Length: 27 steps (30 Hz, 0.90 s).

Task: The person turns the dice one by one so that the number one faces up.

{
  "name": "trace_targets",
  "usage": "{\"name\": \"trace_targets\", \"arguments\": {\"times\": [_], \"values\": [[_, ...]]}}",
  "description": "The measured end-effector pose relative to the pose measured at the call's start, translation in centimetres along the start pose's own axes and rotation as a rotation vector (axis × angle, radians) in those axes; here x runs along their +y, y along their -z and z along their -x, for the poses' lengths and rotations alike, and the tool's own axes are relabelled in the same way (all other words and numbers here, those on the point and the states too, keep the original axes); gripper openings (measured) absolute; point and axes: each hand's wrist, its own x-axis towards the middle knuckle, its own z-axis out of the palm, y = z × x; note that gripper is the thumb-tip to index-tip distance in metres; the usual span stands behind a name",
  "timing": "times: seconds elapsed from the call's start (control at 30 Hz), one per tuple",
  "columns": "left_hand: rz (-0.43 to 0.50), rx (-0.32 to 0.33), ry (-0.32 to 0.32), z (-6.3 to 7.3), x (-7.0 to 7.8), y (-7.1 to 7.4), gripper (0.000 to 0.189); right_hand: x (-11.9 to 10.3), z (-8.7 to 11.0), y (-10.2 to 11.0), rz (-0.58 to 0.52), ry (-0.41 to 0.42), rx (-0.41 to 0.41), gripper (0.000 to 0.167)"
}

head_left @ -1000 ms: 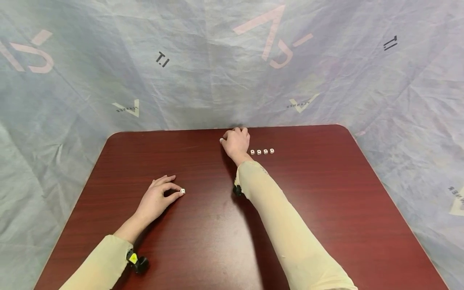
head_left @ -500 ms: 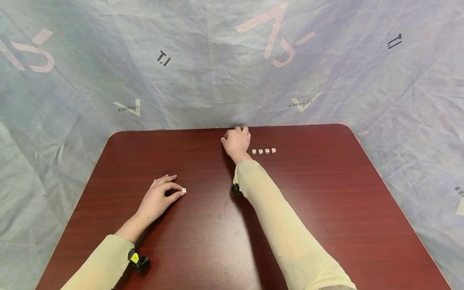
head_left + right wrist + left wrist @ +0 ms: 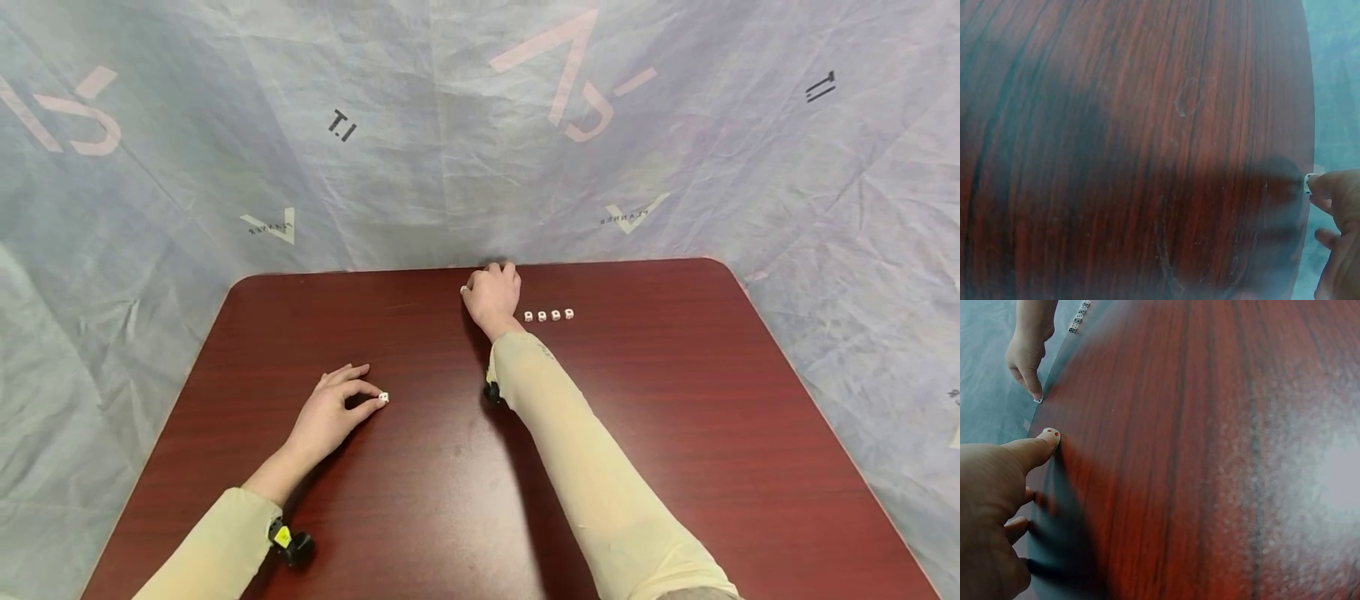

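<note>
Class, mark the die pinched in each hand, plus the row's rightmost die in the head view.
Left die (image 3: pixel 1053 434), in the left hand (image 3: pixel 988 512), left wrist view: red-dotted face.
Right die (image 3: pixel 1307 184), in the right hand (image 3: pixel 1346 240), right wrist view: exposed side.
Rightmost row die (image 3: pixel 569 314), head view: its middle.

Sheeted-off booth — printed sheeting (image 3: pixel 420 175), red-brown table (image 3: pixel 675 400)

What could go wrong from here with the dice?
1. The right grip holds a die near the far edge of the table; a slip might send it over.
2. The row of four dice sits just right of that wrist; a sideways brush could scatter it.
3. The left grip pinches a second die at the fingertips; it may pop out.
</note>
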Motion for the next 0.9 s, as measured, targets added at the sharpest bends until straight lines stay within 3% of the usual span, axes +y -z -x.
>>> {"name": "trace_targets", "arguments": {"times": [0.2, 0.43, 0.67, 0.9], "values": [[0.007, 0.009, -0.007, 0.1, 0.1, -0.1, 0.013, 0.5, 0.3, 1.3, -0.05, 0.069, 0.04, 0.019], [-0.001, 0.014, -0.019, 0.1, 0.1, -0.1, 0.012, 2.0, 1.2, 5.2, -0.1, 0.213, 0.099, 0.017], [-0.008, 0.016, -0.025, 0.2, -0.1, -0.1, 0.012, 5.0, 3.8, 9.1, -0.136, 0.303, 0.098, 0.017], [-0.004, 0.019, -0.028, 0.2, 0.2, -0.1, 0.011, 8.5, 6.8, 11.0, -0.145, 0.349, 0.096, 0.012]]}}
